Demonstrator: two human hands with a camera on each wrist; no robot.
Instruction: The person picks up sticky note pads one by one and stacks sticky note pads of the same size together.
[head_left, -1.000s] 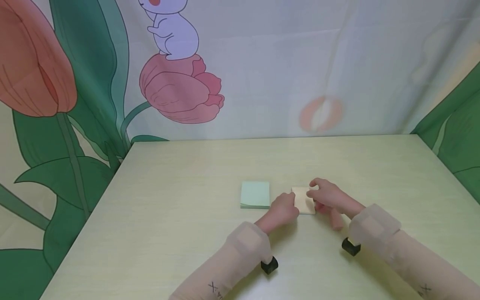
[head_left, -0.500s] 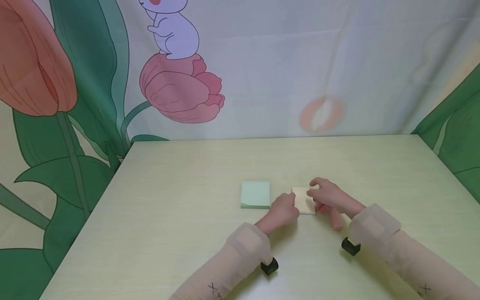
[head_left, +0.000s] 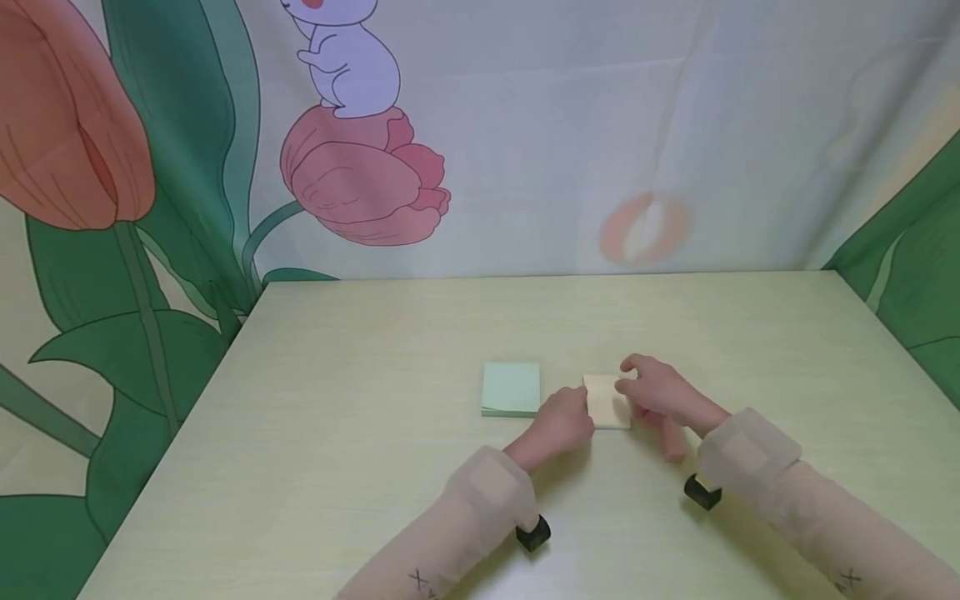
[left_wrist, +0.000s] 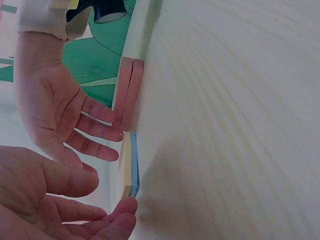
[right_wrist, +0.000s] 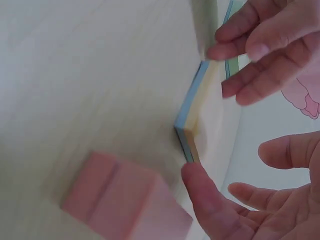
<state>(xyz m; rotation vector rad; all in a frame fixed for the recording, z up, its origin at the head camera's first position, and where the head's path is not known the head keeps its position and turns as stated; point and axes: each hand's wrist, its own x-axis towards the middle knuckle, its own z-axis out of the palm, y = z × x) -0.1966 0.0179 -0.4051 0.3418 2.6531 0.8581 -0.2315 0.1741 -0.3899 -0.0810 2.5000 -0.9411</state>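
A cream pad of sticky notes (head_left: 606, 408) lies on a blue pad (left_wrist: 134, 165). My left hand (head_left: 558, 423) is at its left side, fingers loosely bent, a fingertip by the pad's end. At the opposite side is my right hand (head_left: 663, 396), thumb and fingers spread; one fingertip touches or nearly touches the stack's corner in the right wrist view. Partly under that hand in the head view are two stacked pink pads or blocks (head_left: 672, 442); they stand beside the cream stack. Neither hand is wrapped around anything.
A square green pad (head_left: 511, 387) sits left of the cream one, with a blue layer showing under it in the right wrist view. The pale wooden table (head_left: 337, 467) ends at a printed cloth (head_left: 525, 167) behind.
Over the last half second my left hand has shifted slightly left, away from the cream pad. The right hand and the pads look almost unmoved.
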